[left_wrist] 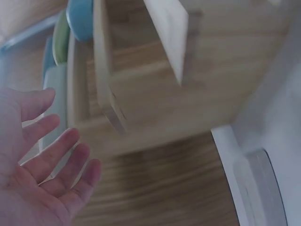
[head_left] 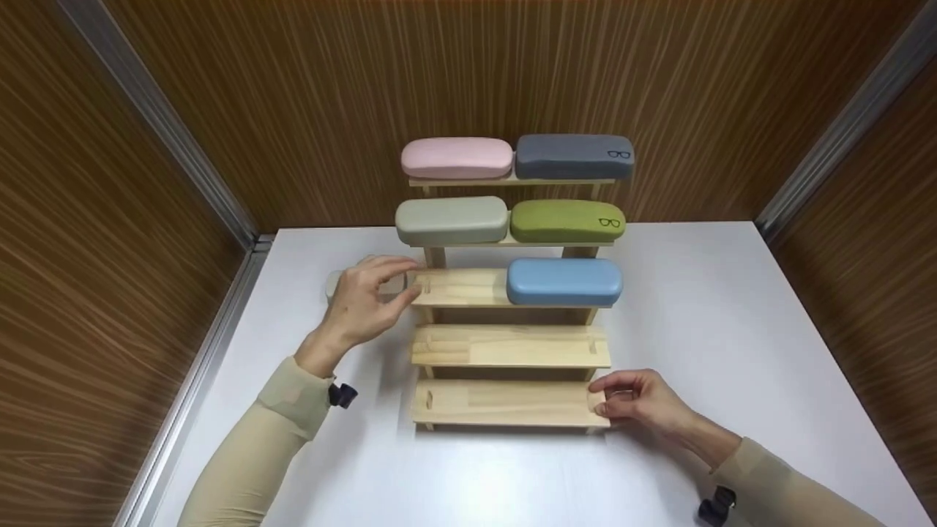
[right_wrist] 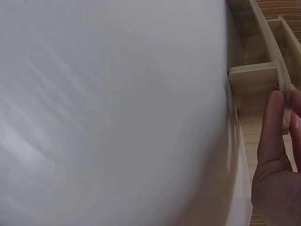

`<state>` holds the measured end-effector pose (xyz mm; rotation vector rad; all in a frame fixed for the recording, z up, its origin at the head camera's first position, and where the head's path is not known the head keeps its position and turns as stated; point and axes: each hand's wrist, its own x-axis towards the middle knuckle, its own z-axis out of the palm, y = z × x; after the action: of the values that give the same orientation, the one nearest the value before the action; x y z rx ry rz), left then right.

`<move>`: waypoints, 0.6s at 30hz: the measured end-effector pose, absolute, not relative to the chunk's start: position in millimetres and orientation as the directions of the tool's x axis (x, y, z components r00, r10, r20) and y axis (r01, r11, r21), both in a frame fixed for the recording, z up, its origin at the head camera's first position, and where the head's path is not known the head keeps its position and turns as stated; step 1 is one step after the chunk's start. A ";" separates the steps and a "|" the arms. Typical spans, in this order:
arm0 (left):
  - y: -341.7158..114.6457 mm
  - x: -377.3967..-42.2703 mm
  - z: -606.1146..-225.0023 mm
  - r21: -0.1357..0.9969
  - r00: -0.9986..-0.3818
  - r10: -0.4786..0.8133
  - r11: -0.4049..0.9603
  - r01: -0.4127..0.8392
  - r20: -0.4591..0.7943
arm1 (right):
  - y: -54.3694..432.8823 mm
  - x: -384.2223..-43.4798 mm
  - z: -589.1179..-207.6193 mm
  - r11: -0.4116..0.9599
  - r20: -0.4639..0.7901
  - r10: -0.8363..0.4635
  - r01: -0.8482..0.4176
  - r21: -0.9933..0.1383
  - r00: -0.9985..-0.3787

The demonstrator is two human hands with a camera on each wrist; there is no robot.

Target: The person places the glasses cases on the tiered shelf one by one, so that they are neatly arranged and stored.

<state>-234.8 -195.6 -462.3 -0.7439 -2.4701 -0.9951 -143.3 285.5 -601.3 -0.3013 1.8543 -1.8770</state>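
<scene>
A tiered wooden display rack (head_left: 538, 344) stands on the white table. My right hand (head_left: 651, 402) pinches the right end of its lowest shelf; the right wrist view shows fingers (right_wrist: 271, 127) on either side of the board's edge. My left hand (head_left: 360, 301) hovers by the left end of the middle shelf, fingers spread and curved, holding nothing. In the left wrist view that hand's fingers (left_wrist: 61, 172) are apart from the rack. A blue glasses case (head_left: 564, 281) lies on the right of the middle shelf. Behind my left hand, a pale rounded object (head_left: 333, 284) is mostly hidden.
On the top shelf sit a pink case (head_left: 457, 158) and a dark grey case (head_left: 575, 157). One tier lower are a pale grey-green case (head_left: 452, 220) and a green case (head_left: 568, 221). Wood-grain panels (head_left: 351, 95) enclose the white table (head_left: 681, 293) behind and at both sides.
</scene>
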 end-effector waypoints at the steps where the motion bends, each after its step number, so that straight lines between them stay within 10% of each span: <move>1: -199.4 -235.5 -464.2 0.517 -0.796 0.324 0.623 0.587 0.512 | 285.4 -143.5 -601.2 0.029 -0.173 -0.482 0.182 -0.983 -0.859; 18: -248.0 -255.0 -501.7 0.639 -0.917 0.166 0.673 0.373 0.362 | 286.2 -144.2 -600.8 0.045 -0.182 -0.469 0.182 -0.982 -0.865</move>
<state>-255.0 -248.0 -501.7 -0.4314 -2.6150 -1.0874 -144.2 286.2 -600.8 -0.2877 1.8702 -1.8706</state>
